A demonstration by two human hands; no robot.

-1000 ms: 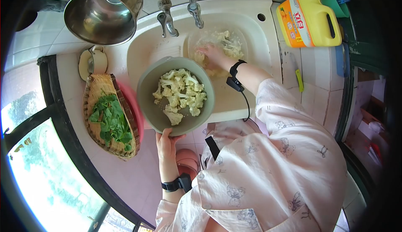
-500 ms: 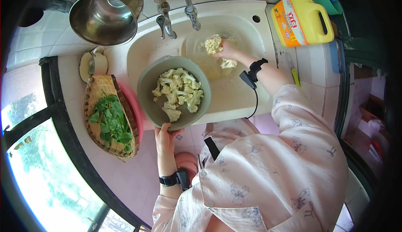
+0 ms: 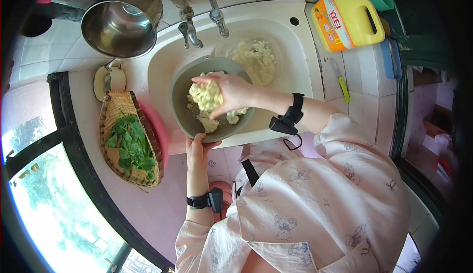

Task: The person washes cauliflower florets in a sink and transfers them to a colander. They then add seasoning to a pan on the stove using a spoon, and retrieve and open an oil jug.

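Observation:
My left hand (image 3: 198, 151) grips the near rim of a grey-green colander (image 3: 180, 116), which is held over the near left part of the white sink (image 3: 160, 71). Inside the colander lie several cauliflower florets (image 3: 209, 124), partly covered by my other hand. My right hand (image 3: 231, 93) is over the colander, its fingers curled round a clump of cauliflower (image 3: 206, 94). More pale cauliflower pieces (image 3: 256, 61) sit in the water of the sink basin, right of the colander.
Two taps (image 3: 217, 14) rise at the sink's back edge. On the left are a steel pot (image 3: 120, 24), an enamel mug (image 3: 116, 77) and a wicker basket (image 3: 106, 140) of green leaves. To the right stand a yellow detergent jug (image 3: 347, 19) and a green-handled knife (image 3: 343, 89).
My right hand has moved left from the sink water to above the colander, carrying the cauliflower clump. The colander has shifted slightly right and away from me, still in my left hand.

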